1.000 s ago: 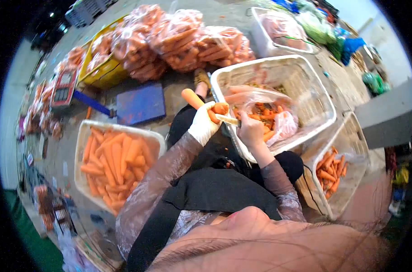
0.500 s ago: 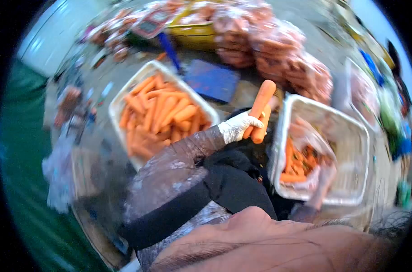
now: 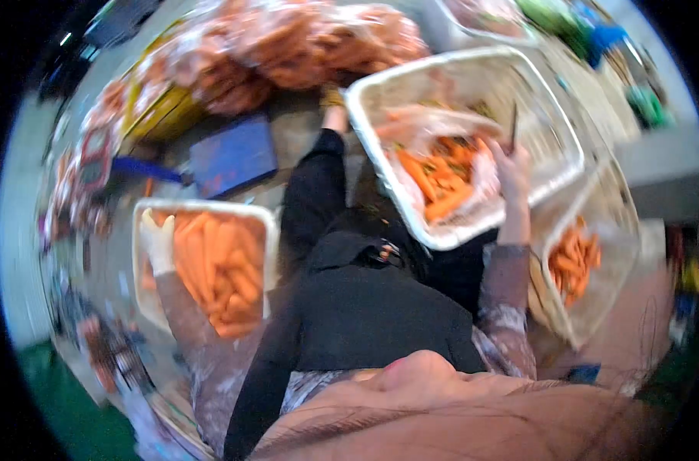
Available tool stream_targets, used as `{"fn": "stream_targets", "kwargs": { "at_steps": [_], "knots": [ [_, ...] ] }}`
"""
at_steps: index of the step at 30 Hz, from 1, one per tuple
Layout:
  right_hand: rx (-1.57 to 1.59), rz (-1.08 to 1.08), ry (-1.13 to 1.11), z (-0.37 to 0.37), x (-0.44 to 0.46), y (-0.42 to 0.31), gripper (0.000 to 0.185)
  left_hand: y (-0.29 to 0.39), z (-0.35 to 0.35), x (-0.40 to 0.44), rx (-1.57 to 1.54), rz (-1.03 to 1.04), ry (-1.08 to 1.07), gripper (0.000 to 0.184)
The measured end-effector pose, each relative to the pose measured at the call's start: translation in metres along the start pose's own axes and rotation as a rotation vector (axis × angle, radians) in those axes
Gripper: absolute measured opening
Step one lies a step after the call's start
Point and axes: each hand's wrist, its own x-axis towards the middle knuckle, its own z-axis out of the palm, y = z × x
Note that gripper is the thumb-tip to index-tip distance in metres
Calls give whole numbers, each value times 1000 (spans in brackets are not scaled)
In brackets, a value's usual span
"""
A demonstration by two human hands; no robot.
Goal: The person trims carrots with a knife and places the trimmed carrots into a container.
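Left hand (image 3: 159, 234), in a pale glove, is at the far-left side of the left white crate (image 3: 271, 246), thumb and fingers spread apart; blurry, can't tell if it touches the rim. Heap of whole carrots (image 3: 215, 265) fills that crate, just beside the glove. Right hand (image 3: 512, 170), bare, is closed around a knife (image 3: 514, 127), blade pointing up toward the far side. It's over the big white crate (image 3: 441, 240), right by a clear plastic bag (image 3: 484, 180) lying open in there; contact with bag unclear. Bag has carrot pieces (image 3: 441, 180) and darker bits. Third crate (image 3: 545, 311) at far right, tilted, with small carrots (image 3: 576, 261). Blue scale platform (image 3: 232, 154) on the floor beyond the left crate. Behind it, yellow crate (image 3: 165, 114) and a row of bagged carrots (image 3: 288, 46). Black apron (image 3: 372, 307) on the person, between the crates.
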Motion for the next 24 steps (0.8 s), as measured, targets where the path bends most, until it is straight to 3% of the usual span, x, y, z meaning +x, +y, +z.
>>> {"fn": "stream_targets", "kwargs": {
  "at_steps": [1, 3, 5, 6, 7, 8, 10, 13, 14, 16, 17, 20, 22, 24],
  "knots": [
    [110, 46, 30, -4, 0, 7, 12, 26, 21, 8, -511, -121, -279, 42],
    [357, 74, 59, -5, -4, 13, 9, 163, 12, 13, -770, 11, -590, 36],
    [546, 93, 91, -9, -10, -5, 9, 278, 16, 4, -933, 239, -918, 34],
    [612, 111, 71, -10, -10, 4, 9, 327, 33, -8, -1061, 478, -983, 32],
    [660, 128, 48, -11, -8, 13, 10, 371, 42, -13, -940, 743, -1087, 31],
    [705, 137, 25, -13, -7, 21, 10, 411, 70, -26, -972, 1039, -1038, 31],
    [742, 157, 75, -11, -8, 21, 12, 484, 115, -52, -917, 1317, -1080, 32],
    [788, 142, 114, -22, -4, 20, 13, 553, 206, -95, -379, 1512, -1017, 29],
    [795, 152, 134, -27, -2, 18, 13, 564, 229, -104, -371, 1532, -1026, 29],
    [805, 172, 209, -36, -1, 14, 13, 573, 275, -126, 70, 1575, -996, 23],
    [807, 180, 228, -38, -1, 12, 13, 568, 296, -137, 92, 1579, -881, 21],
    [900, 231, 244, -49, -2, 7, 14, 575, 291, -131, 110, 1616, -938, 20],
    [912, 261, 259, -54, -3, 6, 14, 589, 274, -124, -9, 1342, -1039, 25],
    [944, 223, 252, -57, -3, 9, 15, 612, 253, -121, -253, 1041, -1226, 45]
  ]
}}
